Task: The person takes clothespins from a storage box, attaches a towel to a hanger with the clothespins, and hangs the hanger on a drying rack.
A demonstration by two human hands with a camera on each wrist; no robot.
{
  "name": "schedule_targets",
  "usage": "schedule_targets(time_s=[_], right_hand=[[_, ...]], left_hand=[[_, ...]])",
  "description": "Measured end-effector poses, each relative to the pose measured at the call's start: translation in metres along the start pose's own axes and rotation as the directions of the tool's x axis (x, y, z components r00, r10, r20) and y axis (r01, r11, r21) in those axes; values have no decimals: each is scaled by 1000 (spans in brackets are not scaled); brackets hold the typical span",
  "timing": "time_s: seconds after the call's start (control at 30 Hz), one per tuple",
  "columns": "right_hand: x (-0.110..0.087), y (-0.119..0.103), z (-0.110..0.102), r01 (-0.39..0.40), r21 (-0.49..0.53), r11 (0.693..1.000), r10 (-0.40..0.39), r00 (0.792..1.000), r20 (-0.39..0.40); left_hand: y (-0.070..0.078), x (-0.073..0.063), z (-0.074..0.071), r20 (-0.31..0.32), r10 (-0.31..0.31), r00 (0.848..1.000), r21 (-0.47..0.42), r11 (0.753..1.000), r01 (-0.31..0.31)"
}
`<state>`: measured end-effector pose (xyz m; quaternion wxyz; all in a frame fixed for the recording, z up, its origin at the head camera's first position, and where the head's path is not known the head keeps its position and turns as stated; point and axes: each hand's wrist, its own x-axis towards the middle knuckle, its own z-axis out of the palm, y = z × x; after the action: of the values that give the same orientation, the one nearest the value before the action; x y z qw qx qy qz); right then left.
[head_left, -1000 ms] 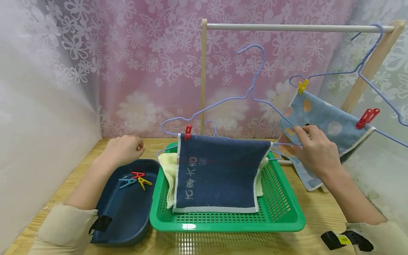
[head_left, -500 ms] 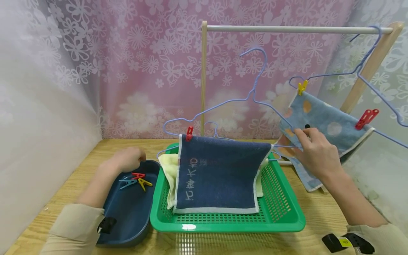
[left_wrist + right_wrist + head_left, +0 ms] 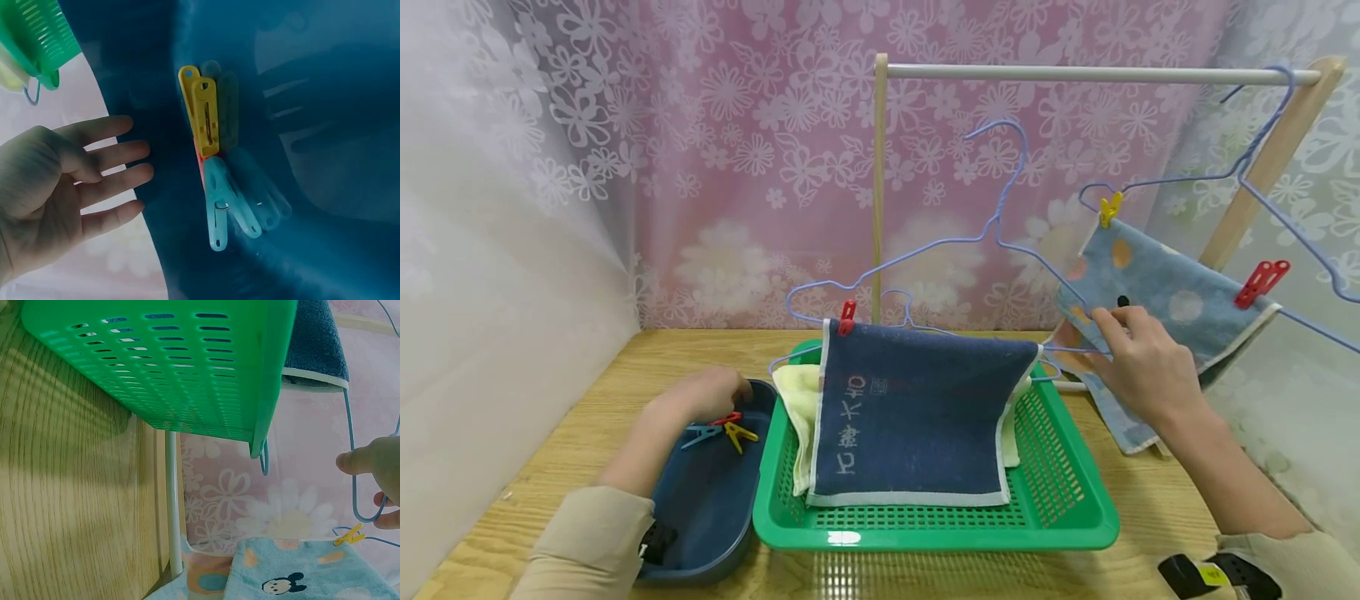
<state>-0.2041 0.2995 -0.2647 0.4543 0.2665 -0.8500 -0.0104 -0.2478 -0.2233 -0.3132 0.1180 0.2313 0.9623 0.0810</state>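
Note:
My right hand (image 3: 1142, 362) grips the right end of a blue wire hanger (image 3: 951, 242). Over the hanger's bar hangs a dark navy towel (image 3: 917, 417) with white edging; a red clothespin (image 3: 847, 318) clips its left top corner. My left hand (image 3: 703, 396) is over the far end of a dark blue basin (image 3: 703, 517). In the left wrist view its fingers are spread and hold nothing, beside yellow (image 3: 206, 115) and light blue clothespins (image 3: 228, 203) in the basin. A red clothespin (image 3: 727, 418) lies partly behind the hand in the head view.
A green basket (image 3: 1060, 467) stands under the navy towel, with a pale yellow towel (image 3: 801, 417) in it. At the right, a spotted blue towel (image 3: 1180, 292) hangs by yellow and red clothespins from a hanger on the rack's rail (image 3: 1097, 73).
My left hand has moved down and slightly right, from beyond the basin to over its clothespins. My right hand still grips the hanger, which sits slightly lower in view.

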Motion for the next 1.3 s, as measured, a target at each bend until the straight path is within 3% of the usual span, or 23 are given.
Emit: schedule_targets(time_s=[0.3,0.43,0.53,0.6,0.7,0.87,1.3], right_hand=[[-2,1,1,10,-3,1000,-10,1000,-18],[-3,0,1,11,-4,1000,-11,1000,-19],[-3,0,1,12,-3,1000,-12,1000,-14],[-3,-1,1,12,-1,1000,-12,1000,-10],[-3,-1,1,14,3,1000,-14,1000,-3],[-2,0,1,15,11,1000,-15,1000,7],[-1,1,2,27,7,1000,-27,999,25]], left_hand=[[-1,4,9,-13,-1,1000,55,998,2],[2,3,14,67,-11,998,6,1000,11],[5,1,21,155,-32,987,-47,998,39],[6,1,26,176,-38,984,-40,998,46],[6,3,33,163,-19,986,57,998,10],[4,4,40,133,35,991,199,978,-61],[-2,7,41,110,74,991,189,978,-94]])
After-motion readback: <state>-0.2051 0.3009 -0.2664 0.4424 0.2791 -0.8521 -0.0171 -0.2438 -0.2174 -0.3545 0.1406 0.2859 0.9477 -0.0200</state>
